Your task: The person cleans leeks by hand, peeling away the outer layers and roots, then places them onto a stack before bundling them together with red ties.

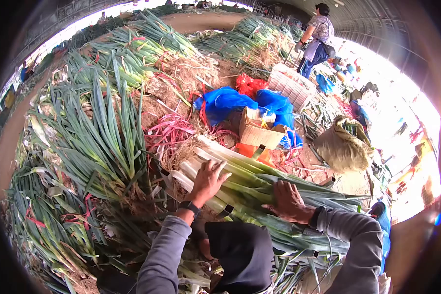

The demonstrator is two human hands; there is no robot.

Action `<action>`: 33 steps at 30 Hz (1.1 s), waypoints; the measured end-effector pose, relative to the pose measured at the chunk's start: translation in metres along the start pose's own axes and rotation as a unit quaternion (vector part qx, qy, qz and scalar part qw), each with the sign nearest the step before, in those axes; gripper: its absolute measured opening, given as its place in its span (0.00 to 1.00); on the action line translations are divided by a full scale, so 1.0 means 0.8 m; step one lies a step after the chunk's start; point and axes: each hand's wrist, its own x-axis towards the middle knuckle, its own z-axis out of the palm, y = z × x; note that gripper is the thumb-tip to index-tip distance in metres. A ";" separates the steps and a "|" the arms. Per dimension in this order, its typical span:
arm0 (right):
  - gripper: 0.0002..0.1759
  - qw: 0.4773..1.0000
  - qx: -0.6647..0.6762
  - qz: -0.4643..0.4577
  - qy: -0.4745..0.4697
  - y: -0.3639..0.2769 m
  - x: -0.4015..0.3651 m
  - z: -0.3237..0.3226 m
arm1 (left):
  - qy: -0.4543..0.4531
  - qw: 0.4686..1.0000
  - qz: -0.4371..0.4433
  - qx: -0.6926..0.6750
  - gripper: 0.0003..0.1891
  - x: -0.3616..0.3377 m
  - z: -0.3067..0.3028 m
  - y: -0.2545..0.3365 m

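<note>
A bundle of leeks (240, 179) lies crosswise before me, white ends to the left and dark green leaves to the right. On the white stalks rests my left hand (208, 182), its fingers apart, with a dark band on the wrist. My right hand (290, 202) lies flat over the green leaves farther along the bundle, fingers stretched out. Short dark posts (226, 210) stick up at the bundle's edges; what they belong to is mostly hidden beneath the leeks.
Piles of leeks with roots (103, 127) cover the left side. Beyond the bundle are pink straps (170, 131), blue netting (225, 105), a cardboard box (260, 130), a white crate (291, 85) and a full sack (345, 147). Another person (318, 39) stands at the back right.
</note>
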 end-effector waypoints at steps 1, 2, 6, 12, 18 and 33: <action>0.55 1.000 0.004 -0.002 0.002 0.000 -0.001 0.002 | 0.000 1.000 0.016 0.004 0.24 0.004 0.010 0.001; 0.55 1.000 0.008 -0.001 0.005 0.001 -0.002 0.005 | -0.016 1.000 0.009 0.026 0.24 0.005 0.019 0.001; 0.53 0.999 0.036 0.001 0.013 0.009 0.003 0.014 | -0.057 0.995 -0.012 0.085 0.22 0.001 0.039 -0.002; 0.45 0.998 0.063 0.003 0.019 0.016 0.008 0.009 | -0.090 0.990 -0.024 0.107 0.19 0.010 0.048 -0.002; 0.36 0.993 0.073 0.086 0.030 0.067 -0.022 -0.036 | -0.058 0.993 -0.020 0.099 0.18 0.002 0.043 0.002; 0.40 0.994 0.044 0.087 0.041 0.080 -0.090 0.037 | -0.042 0.990 0.000 0.138 0.17 0.003 0.054 -0.001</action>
